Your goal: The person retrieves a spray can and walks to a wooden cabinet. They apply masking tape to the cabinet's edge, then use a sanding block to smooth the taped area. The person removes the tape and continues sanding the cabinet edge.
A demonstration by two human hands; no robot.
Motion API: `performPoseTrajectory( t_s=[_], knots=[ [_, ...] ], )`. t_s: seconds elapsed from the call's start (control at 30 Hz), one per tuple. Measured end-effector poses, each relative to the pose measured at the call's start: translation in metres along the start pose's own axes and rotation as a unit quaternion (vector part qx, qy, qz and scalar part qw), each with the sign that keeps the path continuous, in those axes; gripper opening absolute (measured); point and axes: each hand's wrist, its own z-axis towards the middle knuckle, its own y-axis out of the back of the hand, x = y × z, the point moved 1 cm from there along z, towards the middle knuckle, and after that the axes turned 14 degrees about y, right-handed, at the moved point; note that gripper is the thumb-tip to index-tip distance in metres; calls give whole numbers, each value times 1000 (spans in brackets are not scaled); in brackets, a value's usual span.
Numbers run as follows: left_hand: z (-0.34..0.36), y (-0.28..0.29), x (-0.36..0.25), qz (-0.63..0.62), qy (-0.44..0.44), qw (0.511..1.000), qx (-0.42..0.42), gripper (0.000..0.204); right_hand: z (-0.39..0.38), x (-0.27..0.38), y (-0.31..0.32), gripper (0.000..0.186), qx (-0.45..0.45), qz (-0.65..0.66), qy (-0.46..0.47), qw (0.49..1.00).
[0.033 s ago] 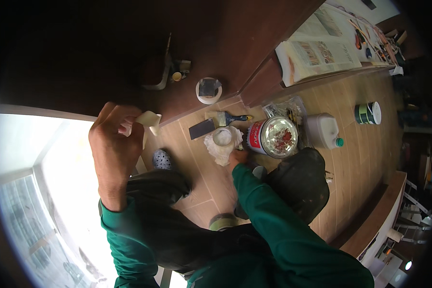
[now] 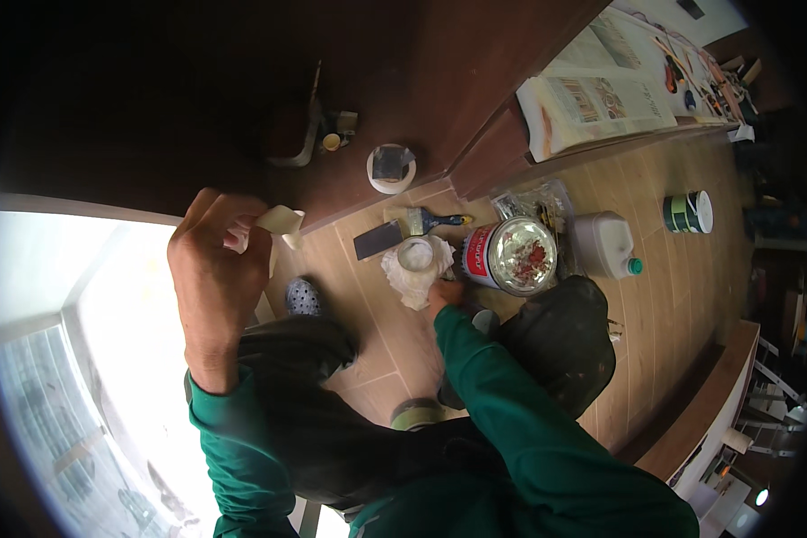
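Observation:
Raised at the left, my left hand pinches a small curled cream-coloured strip between thumb and fingers. My right hand is low over the floor, its fingers closed at the edge of a crumpled white cloth; the fingertips are partly hidden. On that cloth rests a round whitish pot. Beyond it lie a dark flat block and a paintbrush with a dark handle. Right of my right hand is a metal paint tin with a red label and reddish stains on its lid.
A plastic jug with a green cap is beside the tin, and a dark tub is farther right. A dark brown panel fills the far side, with a white roll at its edge. Newspaper covers a surface at the upper right.

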Motion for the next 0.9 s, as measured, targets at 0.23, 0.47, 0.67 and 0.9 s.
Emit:
performPoseTrajectory(
  t_s=[0.23, 0.47, 0.67, 0.9],
  knots=[
    [0, -2, 2, 4, 6, 1000, 10, 20, -9, 33, 28, 25, 55, 82, -50, 994],
    [2, -4, 0, -4, -12, 1000, 12, 20, 11, 17, 19, 18, 3, 63, 137, 989],
    [0, -3, 1, -28, -25, 999, 3, 16, 34, 14, 31, 19, 61, 61, 226, 970],
    [-4, 1, 5, -27, -7, 1000, 9, 19, 32, 62, 49, 23, 106, 57, 266, 956]
  ],
)
